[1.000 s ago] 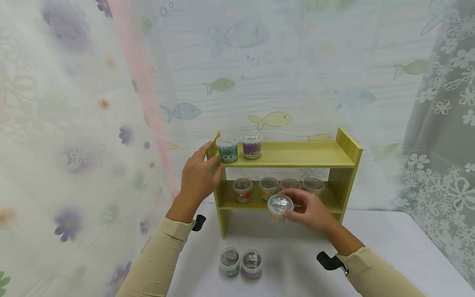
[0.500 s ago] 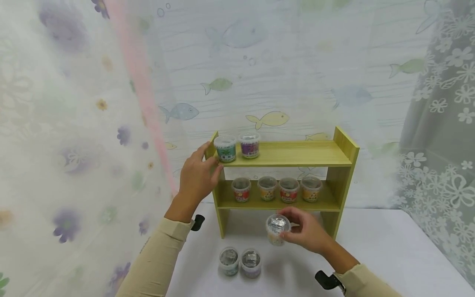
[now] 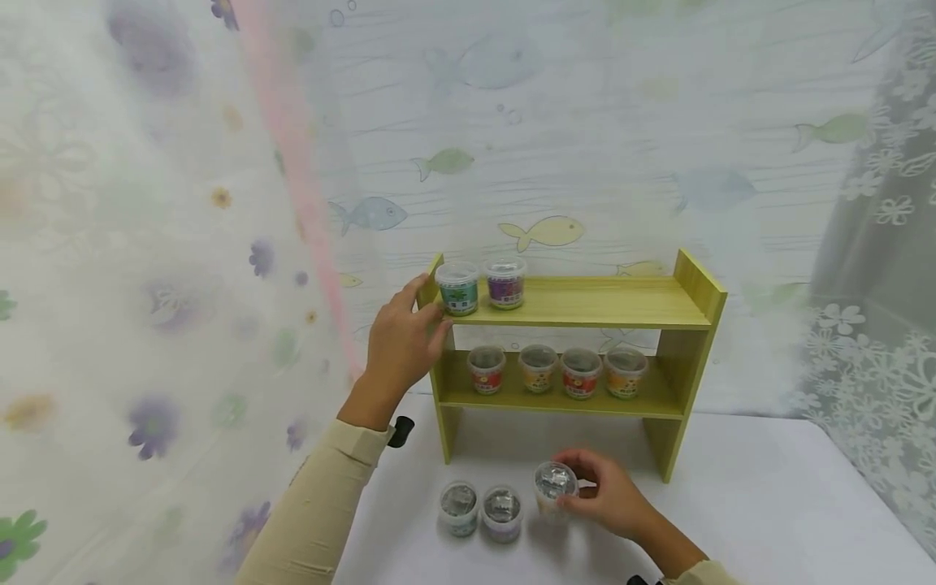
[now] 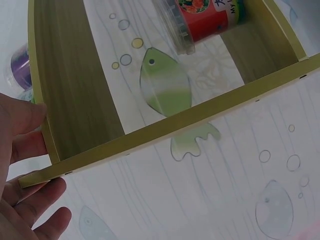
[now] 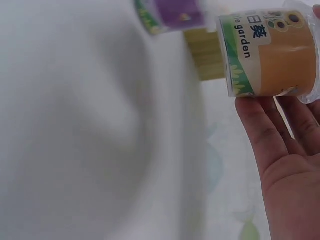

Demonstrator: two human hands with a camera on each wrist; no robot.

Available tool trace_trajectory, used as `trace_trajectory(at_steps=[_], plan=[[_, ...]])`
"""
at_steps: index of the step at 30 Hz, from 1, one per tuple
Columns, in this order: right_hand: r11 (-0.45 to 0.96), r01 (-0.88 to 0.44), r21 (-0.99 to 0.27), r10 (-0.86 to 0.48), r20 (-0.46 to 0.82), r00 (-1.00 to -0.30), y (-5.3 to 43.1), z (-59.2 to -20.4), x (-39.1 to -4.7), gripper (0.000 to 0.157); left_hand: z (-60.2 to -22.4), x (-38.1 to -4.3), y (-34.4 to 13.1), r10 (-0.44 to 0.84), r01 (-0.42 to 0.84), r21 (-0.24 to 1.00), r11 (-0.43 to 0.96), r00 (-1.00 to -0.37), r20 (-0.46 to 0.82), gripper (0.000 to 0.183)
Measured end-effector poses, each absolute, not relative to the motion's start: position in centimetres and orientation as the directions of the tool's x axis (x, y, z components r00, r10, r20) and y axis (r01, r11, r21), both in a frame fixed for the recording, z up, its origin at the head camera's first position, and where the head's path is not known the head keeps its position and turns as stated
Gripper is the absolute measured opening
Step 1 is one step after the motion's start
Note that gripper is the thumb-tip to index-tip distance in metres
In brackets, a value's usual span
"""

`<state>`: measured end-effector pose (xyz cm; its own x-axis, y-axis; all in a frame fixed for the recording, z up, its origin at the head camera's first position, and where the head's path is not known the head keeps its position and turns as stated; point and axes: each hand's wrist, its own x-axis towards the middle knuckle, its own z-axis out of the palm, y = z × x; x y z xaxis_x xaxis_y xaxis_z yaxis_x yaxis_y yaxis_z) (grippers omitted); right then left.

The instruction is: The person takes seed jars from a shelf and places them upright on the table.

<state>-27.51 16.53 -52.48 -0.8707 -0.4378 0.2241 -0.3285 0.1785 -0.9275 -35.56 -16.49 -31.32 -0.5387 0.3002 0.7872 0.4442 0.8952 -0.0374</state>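
Note:
My right hand grips a clear-lidded plastic tub low over the white table, to the right of two similar tubs. In the right wrist view the held tub has an orange label with sunflowers; whether its base touches the table I cannot tell. My left hand holds the upper left side of a yellow-green wooden shelf. Thumb and fingers lie on both sides of the panel in the left wrist view. Right beside that hand, a green-labelled tub stands on the top board.
A purple-labelled tub also stands on top. Several red- and orange-labelled tubs, such as a red one, line the middle board. Two tubs with silvery packets under their lids stand on the table. Patterned curtains hang behind and left.
My right hand has come down and toward me with the sunflower tub, from in front of the middle board to near the two table tubs. The left hand has kept its hold on the shelf.

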Motion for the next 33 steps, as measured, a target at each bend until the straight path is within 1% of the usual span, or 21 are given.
trace_trajectory(at_steps=[6,11,16,23,33], plan=[[0.209,-0.284,-0.936,-0.418,0.178,-0.891,16.6,-54.7,-27.2,0.058,-31.4,-35.6,-16.1,0.300,0.437,-0.038,0.899,-0.550,0.779,0.024],[0.256,-0.251,-0.933,-0.408,0.132,-0.904,16.4,-55.9,-27.4,0.057,-31.4,-35.5,-16.4,0.299,0.435,-0.043,0.899,-0.541,0.786,0.023],[0.267,-0.247,-0.932,-0.410,0.122,-0.904,16.2,-56.5,-27.6,0.057,-31.4,-35.6,-16.4,0.296,0.433,-0.039,0.901,-0.545,0.785,0.024],[0.244,-0.244,-0.938,-0.418,0.126,-0.900,16.0,-56.9,-27.6,0.056,-31.5,-35.8,-16.1,0.284,0.428,-0.018,0.904,-0.569,0.772,0.025],[0.201,-0.228,-0.953,-0.422,0.126,-0.898,15.4,-57.3,-27.4,0.056,-31.6,-35.8,-16.3,0.285,0.433,-0.025,0.901,-0.547,0.787,0.023]])
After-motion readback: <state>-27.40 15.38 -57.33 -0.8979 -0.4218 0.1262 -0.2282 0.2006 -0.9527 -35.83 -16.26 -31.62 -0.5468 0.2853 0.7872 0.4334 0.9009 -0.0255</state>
